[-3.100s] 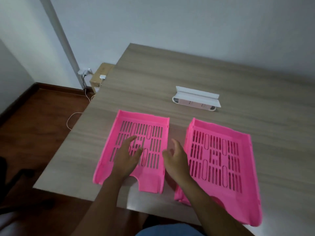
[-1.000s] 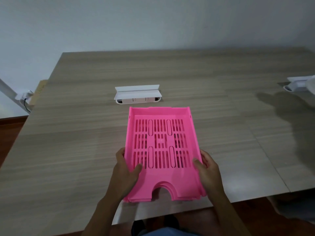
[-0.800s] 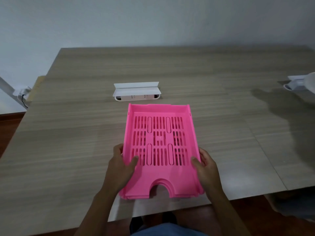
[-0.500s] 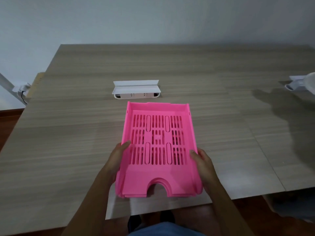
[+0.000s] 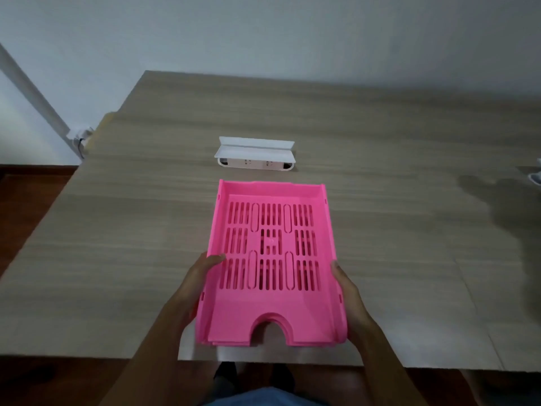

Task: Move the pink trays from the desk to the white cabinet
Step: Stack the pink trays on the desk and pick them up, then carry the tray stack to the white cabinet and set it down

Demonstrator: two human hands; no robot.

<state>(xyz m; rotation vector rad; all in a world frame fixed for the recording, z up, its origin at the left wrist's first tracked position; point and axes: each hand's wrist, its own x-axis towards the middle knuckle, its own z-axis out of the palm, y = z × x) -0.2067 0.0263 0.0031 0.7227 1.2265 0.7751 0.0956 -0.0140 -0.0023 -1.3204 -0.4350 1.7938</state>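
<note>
Below, a wide table (image 5: 380, 230) with a pale wood-grain top fills most of the view, and a plain light wall (image 5: 263, 30) stands behind its far edge. On the left, dark wooden floor (image 5: 26, 206) shows beside the table, and a white strip (image 5: 29, 92) runs slanted down the wall to a plug and cable (image 5: 79, 137) near the table's far left corner. A white power strip holder (image 5: 255, 155) lies on the table, just beyond the trays.

The near table edge runs across the bottom of the view, close to the person's body. Bare tabletop lies to the left and right of the trays; on the right a dark shadow falls on it.

The pink trays (image 5: 272, 259) are nested in one stack near the front edge. Their long axis runs from the person toward the wall; the end with the round notch points to the person, and the closed end points to the power strip holder. The left hand (image 5: 202, 276) grips the left side wall, with fingers (image 5: 215, 257) curled over the rim. The right hand (image 5: 345, 291) holds the right side wall in the same way.
</note>
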